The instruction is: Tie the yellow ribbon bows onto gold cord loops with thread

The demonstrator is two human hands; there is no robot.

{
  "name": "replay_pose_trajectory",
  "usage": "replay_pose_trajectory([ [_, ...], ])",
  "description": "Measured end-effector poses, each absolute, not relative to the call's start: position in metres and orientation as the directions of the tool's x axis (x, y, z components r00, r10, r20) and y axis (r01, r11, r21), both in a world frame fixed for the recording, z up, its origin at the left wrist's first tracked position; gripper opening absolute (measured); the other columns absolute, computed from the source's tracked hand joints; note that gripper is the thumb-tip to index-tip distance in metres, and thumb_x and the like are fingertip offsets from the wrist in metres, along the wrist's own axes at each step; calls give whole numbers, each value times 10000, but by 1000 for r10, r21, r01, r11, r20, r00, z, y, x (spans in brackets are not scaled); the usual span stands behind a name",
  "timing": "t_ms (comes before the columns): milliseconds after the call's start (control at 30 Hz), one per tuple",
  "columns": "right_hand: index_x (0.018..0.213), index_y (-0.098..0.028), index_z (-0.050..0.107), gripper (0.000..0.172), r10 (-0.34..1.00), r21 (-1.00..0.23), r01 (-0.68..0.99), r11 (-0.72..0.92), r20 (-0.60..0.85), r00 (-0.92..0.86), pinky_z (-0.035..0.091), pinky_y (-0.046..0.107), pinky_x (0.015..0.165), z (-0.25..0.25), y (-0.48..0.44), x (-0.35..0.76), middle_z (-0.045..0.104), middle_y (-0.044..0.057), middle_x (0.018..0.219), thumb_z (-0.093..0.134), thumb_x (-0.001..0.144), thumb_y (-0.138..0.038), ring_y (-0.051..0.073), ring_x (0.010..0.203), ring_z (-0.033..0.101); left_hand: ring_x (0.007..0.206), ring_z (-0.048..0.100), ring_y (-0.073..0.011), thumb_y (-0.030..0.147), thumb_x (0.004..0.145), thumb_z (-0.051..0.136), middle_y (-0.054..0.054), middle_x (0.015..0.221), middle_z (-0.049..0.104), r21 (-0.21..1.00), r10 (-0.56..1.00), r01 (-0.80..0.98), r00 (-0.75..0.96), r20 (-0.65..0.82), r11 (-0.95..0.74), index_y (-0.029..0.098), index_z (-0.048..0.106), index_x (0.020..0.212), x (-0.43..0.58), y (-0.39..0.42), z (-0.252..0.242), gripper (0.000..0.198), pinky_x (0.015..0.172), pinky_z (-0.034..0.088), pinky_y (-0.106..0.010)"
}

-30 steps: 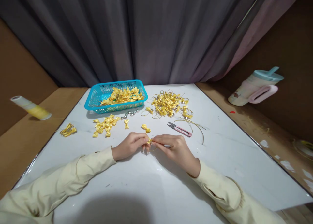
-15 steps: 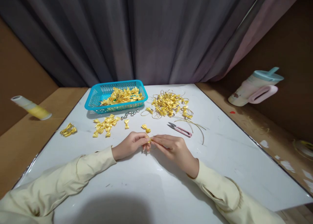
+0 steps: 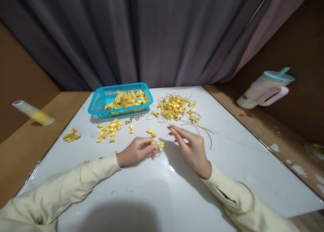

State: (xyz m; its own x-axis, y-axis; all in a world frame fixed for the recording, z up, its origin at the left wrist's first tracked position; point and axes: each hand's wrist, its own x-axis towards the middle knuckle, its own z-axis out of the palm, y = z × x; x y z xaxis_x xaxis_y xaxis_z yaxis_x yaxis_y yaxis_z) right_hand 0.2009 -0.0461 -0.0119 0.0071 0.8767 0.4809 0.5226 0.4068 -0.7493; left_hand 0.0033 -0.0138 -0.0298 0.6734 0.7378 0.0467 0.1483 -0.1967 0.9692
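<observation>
Left hand (image 3: 138, 151): pinching yellow bow (image 3: 160, 144) by one end over surface (image 3: 184, 198), cord loop (image 3: 160, 152) beneath. Right hand (image 3: 189, 146): raised, apart from bow; cannot tell if holding anything. Could twist or slip from one-sided pinch, given tug on loop.

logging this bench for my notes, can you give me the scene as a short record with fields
left hand: pinches a yellow bow
right hand: apart from the left; whether it holds anything is unclear
basket: blue, with more bows inside
before the basket: loose bows and silver beads
right of the basket: a heap of bows
right of the white table: a lidded cup
</observation>
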Motion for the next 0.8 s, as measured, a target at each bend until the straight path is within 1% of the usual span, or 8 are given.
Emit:
replay_pose_trajectory([
  [133, 1013, -171, 689, 259, 939, -918, 314, 243, 304, 162, 537, 297, 630, -9, -43, 201, 702, 65, 956, 534, 882, -332, 179, 751, 664, 617, 555, -113, 328, 895, 464, -25, 657, 597, 969, 738, 153, 673, 40, -193, 119, 578, 748, 3, -14, -29, 280, 630, 442, -225],
  [233, 1001, -154, 669, 268, 950, -967, 165, 196, 229, 212, 524, 285, 606, -5, -40, 202, 699, 79, 944, 549, 865, -351, 169, 745, 653, 628, 556, -114, 324, 895, 466, -26, 663, 594, 966, 735, 164, 676, 38, -201, 119, 576, 740, 3, -14, -29, 279, 638, 442, -225],
  [367, 953, -156, 643, 243, 950, -982, 64, 177, 188, 249, 509, 286, 651, 1, -36, 207, 697, 75, 894, 567, 849, -363, 159, 759, 636, 629, 559, -116, 337, 890, 475, -28, 671, 594, 967, 736, 167, 676, 30, -193, 116, 579, 753, 3, -14, -29, 279, 635, 442, -225],
  [500, 1009, -177, 600, 274, 959, -990, -7, 142, 135, 250, 484, 288, 686, 2, -32, 215, 697, 62, 865, 607, 813, -369, 161, 788, 629, 620, 564, -120, 371, 892, 468, -40, 687, 612, 973, 736, 163, 677, 8, -161, 110, 589, 785, 3, -14, -30, 307, 623, 447, -229],
  [600, 1025, -188, 573, 300, 966, -993, -69, 92, 73, 247, 469, 283, 688, 3, -28, 220, 695, 55, 851, 623, 793, -372, 166, 807, 622, 607, 555, -118, 399, 890, 467, -47, 685, 619, 974, 737, 165, 676, 3, -155, 105, 593, 791, 3, -14, -31, 335, 602, 442, -227],
  [700, 942, -176, 575, 272, 971, -990, -136, 42, 8, 241, 453, 269, 671, 6, -26, 224, 684, 56, 837, 638, 766, -374, 168, 808, 611, 600, 548, -117, 423, 885, 470, -53, 679, 622, 974, 738, 163, 675, 5, -155, 102, 590, 784, 3, -13, -31, 357, 599, 442, -228],
  [767, 915, -169, 568, 265, 974, -986, -164, 17, -21, 227, 441, 254, 658, 8, -25, 226, 673, 50, 816, 647, 752, -363, 158, 784, 599, 598, 548, -118, 434, 883, 469, -53, 674, 622, 975, 736, 161, 677, 5, -154, 104, 586, 781, 3, -14, -31, 364, 597, 442, -230],
  [800, 934, -171, 559, 276, 975, -985, -174, 3, -35, 220, 435, 247, 646, 9, -24, 227, 668, 40, 800, 648, 751, -357, 149, 756, 591, 598, 549, -119, 438, 883, 467, -54, 674, 622, 975, 737, 162, 676, 5, -154, 106, 584, 779, 3, -14, -31, 367, 596, 442, -231],
])
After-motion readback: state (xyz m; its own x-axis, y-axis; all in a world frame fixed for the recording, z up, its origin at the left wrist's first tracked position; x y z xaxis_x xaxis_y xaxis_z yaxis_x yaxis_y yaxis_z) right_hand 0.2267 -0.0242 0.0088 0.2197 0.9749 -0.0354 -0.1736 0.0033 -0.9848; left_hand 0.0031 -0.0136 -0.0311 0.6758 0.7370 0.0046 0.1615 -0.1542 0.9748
